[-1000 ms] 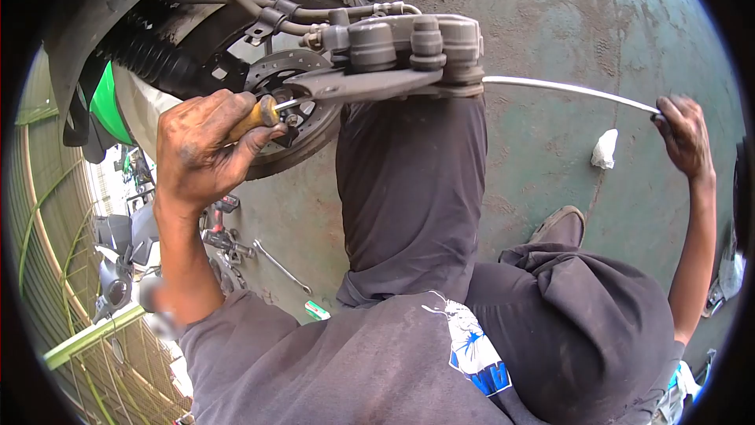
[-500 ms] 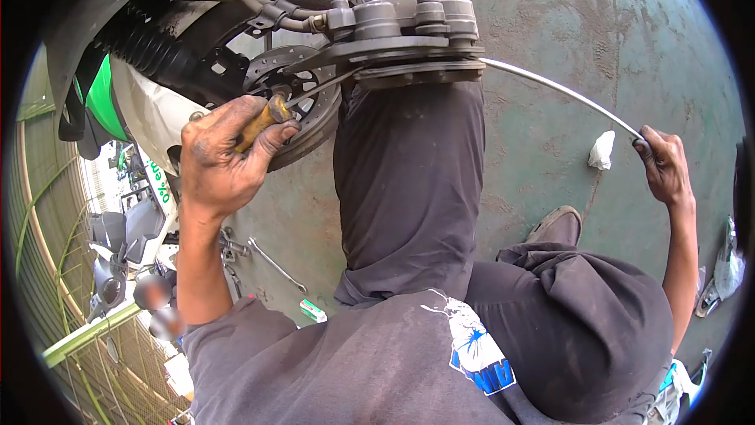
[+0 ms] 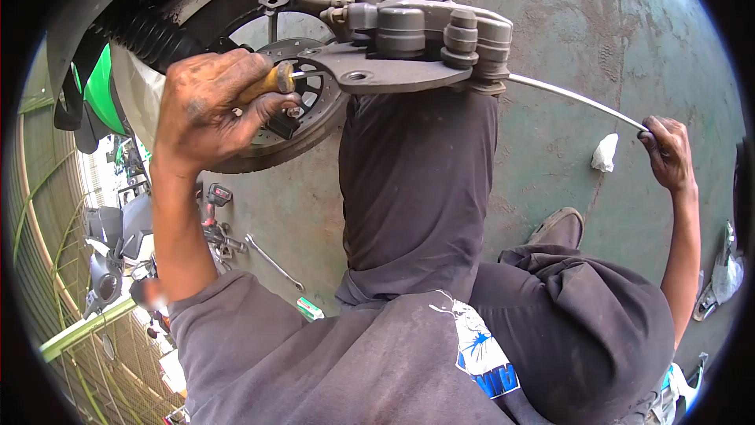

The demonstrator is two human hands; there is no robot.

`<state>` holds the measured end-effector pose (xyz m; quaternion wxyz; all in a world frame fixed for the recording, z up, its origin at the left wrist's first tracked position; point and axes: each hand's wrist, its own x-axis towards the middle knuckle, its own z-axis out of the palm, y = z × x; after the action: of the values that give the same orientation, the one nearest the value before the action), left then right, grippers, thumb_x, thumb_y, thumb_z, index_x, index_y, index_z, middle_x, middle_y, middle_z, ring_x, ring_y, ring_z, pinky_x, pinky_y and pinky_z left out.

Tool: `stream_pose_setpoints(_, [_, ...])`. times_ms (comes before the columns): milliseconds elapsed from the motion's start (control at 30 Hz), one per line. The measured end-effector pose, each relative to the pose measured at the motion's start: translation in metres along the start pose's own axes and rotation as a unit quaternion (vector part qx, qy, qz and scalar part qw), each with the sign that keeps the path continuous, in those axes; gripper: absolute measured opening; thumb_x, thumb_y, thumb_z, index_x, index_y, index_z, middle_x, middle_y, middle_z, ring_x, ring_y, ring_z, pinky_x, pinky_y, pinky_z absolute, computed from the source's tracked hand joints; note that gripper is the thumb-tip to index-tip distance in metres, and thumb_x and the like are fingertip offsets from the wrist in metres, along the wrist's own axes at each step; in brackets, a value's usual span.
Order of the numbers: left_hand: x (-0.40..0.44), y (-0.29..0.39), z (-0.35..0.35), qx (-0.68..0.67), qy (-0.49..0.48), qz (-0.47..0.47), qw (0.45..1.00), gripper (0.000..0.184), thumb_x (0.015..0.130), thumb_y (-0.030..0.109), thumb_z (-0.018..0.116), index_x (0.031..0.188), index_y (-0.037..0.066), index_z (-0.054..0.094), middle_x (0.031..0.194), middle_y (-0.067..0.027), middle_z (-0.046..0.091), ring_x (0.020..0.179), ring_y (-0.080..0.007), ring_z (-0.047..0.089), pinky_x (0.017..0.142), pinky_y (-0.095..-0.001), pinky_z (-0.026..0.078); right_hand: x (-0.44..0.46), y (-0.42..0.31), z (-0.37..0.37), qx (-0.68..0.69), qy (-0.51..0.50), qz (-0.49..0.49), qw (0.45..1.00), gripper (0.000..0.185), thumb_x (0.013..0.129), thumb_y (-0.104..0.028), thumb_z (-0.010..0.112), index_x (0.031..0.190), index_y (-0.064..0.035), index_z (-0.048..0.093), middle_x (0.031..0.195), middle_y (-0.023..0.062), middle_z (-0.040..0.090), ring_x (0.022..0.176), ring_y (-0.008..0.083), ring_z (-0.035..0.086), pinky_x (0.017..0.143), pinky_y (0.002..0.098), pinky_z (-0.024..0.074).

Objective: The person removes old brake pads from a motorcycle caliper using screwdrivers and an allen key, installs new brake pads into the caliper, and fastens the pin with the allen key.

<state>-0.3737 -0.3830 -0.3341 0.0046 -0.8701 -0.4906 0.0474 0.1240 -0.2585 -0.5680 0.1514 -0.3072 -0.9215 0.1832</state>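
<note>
"Where are we gripping?"

"The brake caliper [image 3: 452, 40] sits at our knee [image 3: 421, 142]. By its left edge, our left hand [image 3: 212, 106] wraps the yellow-handled tool [image 3: 275, 81]; our right hand [image 3: 668, 154] pinches the pale rod [image 3: 578, 97] running from its right edge."

"Our room to move?"

"The wheel [image 3: 267, 157] crowds us leftward; rightward, open floor [image 3: 543, 165] surrounds a white lump [image 3: 605, 153]."

"Containers?"

"A small green-and-white packet [image 3: 310, 309] on the floor, contents hidden from us."
</note>
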Motion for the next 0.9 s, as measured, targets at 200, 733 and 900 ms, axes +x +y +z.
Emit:
stream_pose_setpoints(200, [-0.001,0.011,0.011,-0.067,0.055,-0.050,0.995,0.031,0.074,0.023,0.078,0.086,-0.002,0.065,0.070,-0.0104,0.062,0.060,-0.0253,0.060,0.058,-0.0318,0.047,-0.006,-0.001,0.008,0.076,0.014,0.039,0.996,0.035,0.092,-0.030,0.057,0.075,0.0001,0.048,0.061,0.0151,0.040,0.055,0.0325,0.042,0.053,0.0405,0.0333])
stream_pose_setpoints(733, [-0.004,0.011,0.004,-0.092,0.016,-0.064,0.994,0.027,0.071,0.020,0.078,0.082,-0.001,0.065,0.068,-0.0106,0.062,0.059,-0.0264,0.060,0.057,-0.0319,0.046,-0.011,0.015,-0.025,-0.093,0.072,-0.056,0.992,0.029,0.085,-0.024,0.065,0.093,0.0030,0.059,0.072,0.0155,0.055,0.065,0.0337,0.053,0.062,0.0409,0.0419])
stream_pose_setpoints(900, [-0.004,0.013,0.004,-0.099,0.006,-0.087,0.991,0.029,0.073,0.021,0.078,0.084,-0.001,0.064,0.068,-0.0104,0.059,0.059,-0.0259,0.057,0.058,-0.0316,0.045,-0.019,0.020,-0.010,-0.082,0.066,-0.047,0.993,0.027,0.085,-0.020,0.066,0.095,0.0036,0.060,0.075,0.0163,0.058,0.064,0.0331,0.054,0.062,0.0402,0.0433])
